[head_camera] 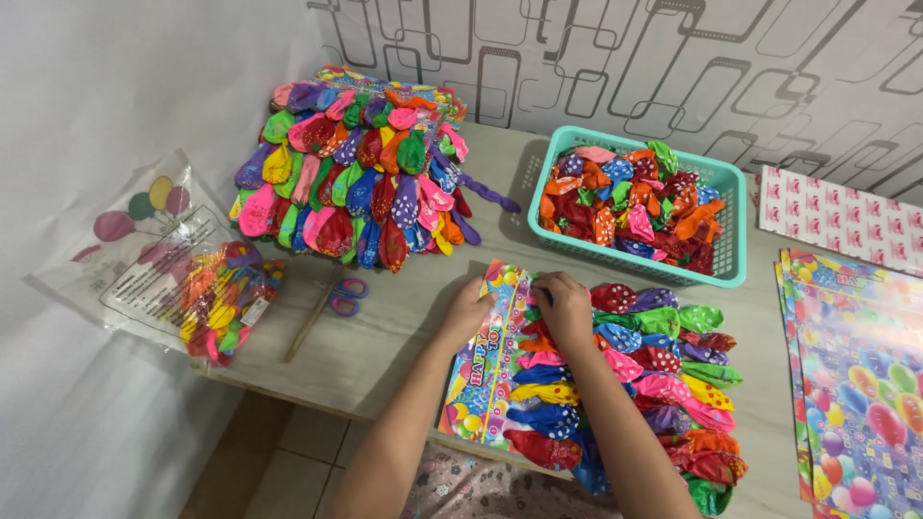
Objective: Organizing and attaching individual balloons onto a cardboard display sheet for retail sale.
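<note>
Pressing down on the top edge of a colourful printed card (pixel 481 370), both hands work at the near edge of the worktop (pixel 404 317). The card is the landmark: it lies flat, its long side running away from the person, and rows of spotted balloons (pixel 663 384) are fixed across its right half and spill past its right edge.

Left hand (pixel 468 309): fingers curled, tips resting on the card's top left corner; holding it flat, nothing gripped that I can see. Right hand (pixel 565 303): fingers bent and closed over the top of the card where the first row begins; whether a balloon neck is pinched under them cannot be told.

Beyond the card, a teal basket (pixel 731 226) of loose balloons. Beyond and left of the card, a finished stack of balloon-covered cards (pixel 361 163). Left of the card, purple-handled scissors (pixel 341 293), and further left a clear bag of balloons (pixel 216 298). Right of the card, blank printed sheets (pixel 856 365).

Judgement: step in hand is mounting at the top row. The next move likely calls for a steady left hold and a fresh balloon from the basket.
</note>
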